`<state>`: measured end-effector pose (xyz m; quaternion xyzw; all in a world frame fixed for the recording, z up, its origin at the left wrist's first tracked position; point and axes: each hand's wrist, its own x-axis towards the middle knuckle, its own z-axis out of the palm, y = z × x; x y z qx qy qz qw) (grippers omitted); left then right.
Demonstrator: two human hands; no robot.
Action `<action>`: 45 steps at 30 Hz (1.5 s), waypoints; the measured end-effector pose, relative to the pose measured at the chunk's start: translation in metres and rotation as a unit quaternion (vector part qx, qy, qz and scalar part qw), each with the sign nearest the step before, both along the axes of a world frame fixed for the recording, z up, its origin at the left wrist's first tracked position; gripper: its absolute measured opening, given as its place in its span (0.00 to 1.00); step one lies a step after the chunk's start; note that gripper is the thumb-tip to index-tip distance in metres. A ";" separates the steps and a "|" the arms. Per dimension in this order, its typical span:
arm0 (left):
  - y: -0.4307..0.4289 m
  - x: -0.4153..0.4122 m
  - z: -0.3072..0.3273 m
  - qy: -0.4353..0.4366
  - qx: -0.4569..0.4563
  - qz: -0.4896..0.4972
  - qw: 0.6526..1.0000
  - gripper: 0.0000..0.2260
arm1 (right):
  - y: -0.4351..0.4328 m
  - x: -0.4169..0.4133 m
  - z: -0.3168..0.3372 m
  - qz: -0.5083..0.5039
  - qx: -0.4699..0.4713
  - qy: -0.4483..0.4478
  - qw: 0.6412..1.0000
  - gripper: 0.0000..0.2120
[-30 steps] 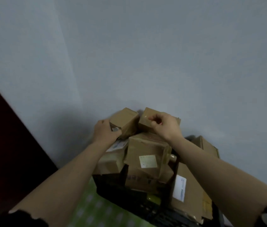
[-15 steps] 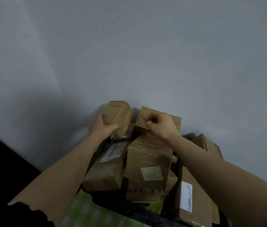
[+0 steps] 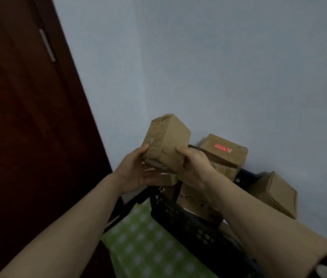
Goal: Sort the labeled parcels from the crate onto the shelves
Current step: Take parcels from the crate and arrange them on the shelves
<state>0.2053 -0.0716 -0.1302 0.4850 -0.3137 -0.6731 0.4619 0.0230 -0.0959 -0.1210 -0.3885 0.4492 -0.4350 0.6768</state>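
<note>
Your left hand (image 3: 133,173) and right hand (image 3: 193,167) gripping one small brown parcel (image 3: 166,142), fingers curled round its sides, raised above the black crate (image 3: 180,219) of parcels

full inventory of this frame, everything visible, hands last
held box: one, brown, above the crate, between both hands
red-label box: one, brown, top of the pile by the wall
right box: one, brown, tilted, at the crate's right end
lower box: one, brown, in the crate under the right wrist
crate: one, black, perforated, below the hands
cloth: one, green checked, left of the crate
door: one, dark brown, left
wall: one, grey-blue, behind
left hand: grips held box's lower left
right hand: grips its right side
</note>
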 end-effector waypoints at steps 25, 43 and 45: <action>0.414 0.123 0.083 -0.186 -0.064 0.354 0.914 0.22 | 0.328 0.219 0.046 0.239 -0.449 0.210 0.835 0.45; 0.492 0.168 0.090 -0.198 -0.120 0.360 0.904 0.23 | 0.373 0.253 0.065 0.420 -0.290 0.056 0.858 0.35; 0.494 0.170 0.090 -0.198 -0.118 0.360 0.904 0.23 | 0.373 0.254 0.064 0.413 -0.279 0.055 0.865 0.37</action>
